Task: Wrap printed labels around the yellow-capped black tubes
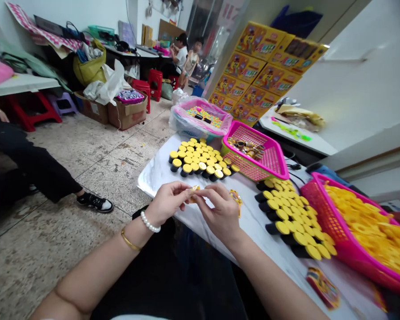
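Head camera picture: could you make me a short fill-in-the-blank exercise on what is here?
1. Both hands, left hand and right hand, pinch one small ____ piece.
2. The left wrist wears a bracelet of white ____.
3. The black pots on the table have ____ caps.

Missing words: yellow; beads; yellow

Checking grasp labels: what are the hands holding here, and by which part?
Left hand and right hand pinch one small yellow piece between their fingertips, one at each end. What the piece is cannot be told.
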Demonstrator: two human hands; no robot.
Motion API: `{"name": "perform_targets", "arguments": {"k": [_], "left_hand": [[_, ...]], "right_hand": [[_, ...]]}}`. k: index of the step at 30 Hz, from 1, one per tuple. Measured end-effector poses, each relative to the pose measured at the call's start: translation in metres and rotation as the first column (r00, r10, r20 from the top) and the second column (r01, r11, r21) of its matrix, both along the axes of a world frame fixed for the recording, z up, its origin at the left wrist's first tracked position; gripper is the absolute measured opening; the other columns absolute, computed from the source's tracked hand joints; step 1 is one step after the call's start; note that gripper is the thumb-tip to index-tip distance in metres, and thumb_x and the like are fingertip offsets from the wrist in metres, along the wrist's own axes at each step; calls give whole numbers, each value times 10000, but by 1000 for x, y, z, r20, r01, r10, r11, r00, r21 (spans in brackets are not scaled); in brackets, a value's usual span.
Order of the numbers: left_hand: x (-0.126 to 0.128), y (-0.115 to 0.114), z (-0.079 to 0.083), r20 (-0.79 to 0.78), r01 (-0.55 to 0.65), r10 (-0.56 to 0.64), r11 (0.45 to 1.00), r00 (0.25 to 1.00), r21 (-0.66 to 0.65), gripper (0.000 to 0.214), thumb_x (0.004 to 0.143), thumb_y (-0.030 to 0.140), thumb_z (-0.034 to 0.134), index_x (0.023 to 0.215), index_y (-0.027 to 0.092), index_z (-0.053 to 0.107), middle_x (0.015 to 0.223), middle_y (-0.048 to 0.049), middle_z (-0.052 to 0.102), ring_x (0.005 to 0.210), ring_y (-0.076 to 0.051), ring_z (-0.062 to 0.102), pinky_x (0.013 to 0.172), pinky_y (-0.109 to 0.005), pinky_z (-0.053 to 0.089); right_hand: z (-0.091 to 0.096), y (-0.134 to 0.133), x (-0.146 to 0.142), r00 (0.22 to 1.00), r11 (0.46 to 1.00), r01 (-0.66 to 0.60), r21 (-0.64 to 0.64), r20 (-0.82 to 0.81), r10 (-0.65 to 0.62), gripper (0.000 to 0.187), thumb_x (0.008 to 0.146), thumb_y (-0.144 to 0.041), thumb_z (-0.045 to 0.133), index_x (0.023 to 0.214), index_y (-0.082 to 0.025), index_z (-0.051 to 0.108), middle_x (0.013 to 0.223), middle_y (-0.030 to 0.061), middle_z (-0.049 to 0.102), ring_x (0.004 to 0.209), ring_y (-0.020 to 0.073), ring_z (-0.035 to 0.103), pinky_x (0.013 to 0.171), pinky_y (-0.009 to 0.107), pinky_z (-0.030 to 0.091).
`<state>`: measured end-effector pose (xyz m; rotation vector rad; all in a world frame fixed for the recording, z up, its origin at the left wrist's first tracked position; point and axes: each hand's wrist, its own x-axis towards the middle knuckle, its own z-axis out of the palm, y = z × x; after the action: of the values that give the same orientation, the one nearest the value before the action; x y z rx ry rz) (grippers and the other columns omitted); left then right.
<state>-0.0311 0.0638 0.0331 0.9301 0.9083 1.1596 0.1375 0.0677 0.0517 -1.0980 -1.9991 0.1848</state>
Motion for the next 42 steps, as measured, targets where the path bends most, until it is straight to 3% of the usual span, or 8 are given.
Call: {"name": "perform_targets", "arguments": {"k": [3,5,7,8,11,16,32,42], "left_hand": [[-10,1,3,2,-17,17,998,1000,56,278,756,379,758,814,113,702,625,-3,601,529,-77,493,524,-213,399],[-16,1,5,-57,-42,46,997,997,71,223,753,321,759,823,115,714,671,-20,635,561,-85,511,544,-216,409],[-19,-2,6,-103,-132,139,989,985,73,235,752,297,761,909,127,721,736,-33,667,598,-99,541,562,-222,427],[-19,-4,6,-112,-213,220,974,969,75,255,756,304,761,943,137,715,745,-31,669,607,-104,549,566,-224,434],[-16,-15,5,-110,-391,402,914,909,108,235,787,361,740,881,150,698,716,-23,660,616,-115,561,588,-233,456],[-14,-29,0,-110,-414,424,904,899,105,236,788,383,738,820,150,723,751,-47,702,650,-129,590,613,-243,480],[-27,-31,-2,123,-482,496,867,860,-127,310,646,343,849,815,142,684,624,12,638,503,-78,536,438,-187,400],[-28,-34,-11,144,-438,459,885,877,-156,194,641,266,846,742,143,735,662,1,681,576,-66,559,542,-181,434]], "right_hand": [[6,6,-10,979,940,-91,-330,-202,24,254,836,-418,696,990,-215,693,844,48,677,690,169,612,614,314,517],[6,12,-13,950,770,-213,-601,-313,18,346,826,-516,678,916,-182,679,738,28,672,560,133,566,508,271,468],[5,16,-17,934,642,-273,-717,-357,-2,399,816,-563,670,723,-177,629,569,-10,603,459,104,492,439,237,397],[4,16,-19,934,647,-259,-717,-357,-22,429,811,-571,672,650,-182,592,508,-25,561,433,97,464,426,229,373],[3,12,-28,943,802,-127,-584,-321,-84,474,845,-568,638,566,-193,557,441,-29,524,406,97,456,419,229,360],[4,3,-39,970,916,-64,-397,-239,-35,399,902,-475,597,606,-209,633,461,-21,562,427,120,503,441,247,398],[-7,3,-57,993,991,-67,-116,-104,55,341,932,-315,600,607,-213,622,544,-7,585,485,118,514,494,261,397],[-18,7,-62,993,993,-110,30,-29,111,216,910,-229,637,698,-194,646,584,-27,580,504,94,498,499,227,385]]}}
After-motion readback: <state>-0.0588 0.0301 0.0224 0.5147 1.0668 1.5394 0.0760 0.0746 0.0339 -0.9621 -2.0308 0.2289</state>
